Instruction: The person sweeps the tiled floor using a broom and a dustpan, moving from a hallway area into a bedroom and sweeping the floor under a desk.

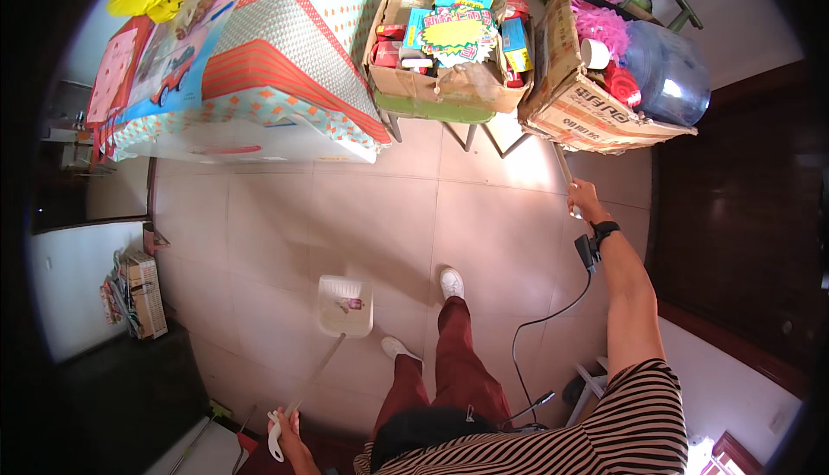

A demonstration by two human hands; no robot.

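My left hand [287, 428] is closed around the white handle end of a long-handled dustpan. The pan [344, 306] is pale plastic, lies on the tiled floor left of my feet and holds a small purple scrap and other bits. My right hand [585, 200], arm stretched forward, grips a pale stick [563, 164] whose far end passes out of sight beneath the cardboard box at the right. A black device with a cable [586, 251] hangs by my right wrist, below a black watch band [606, 230].
A cloth-covered table [298, 99] stands at the front left. Beside it a cardboard box [453, 83] of packets rests on a green chair [434, 111]. Another box [602, 119] holds a large blue plastic bottle [670, 73]. Stacked cardboard [146, 293] leans at the left wall; a dark door [732, 216] is at the right.
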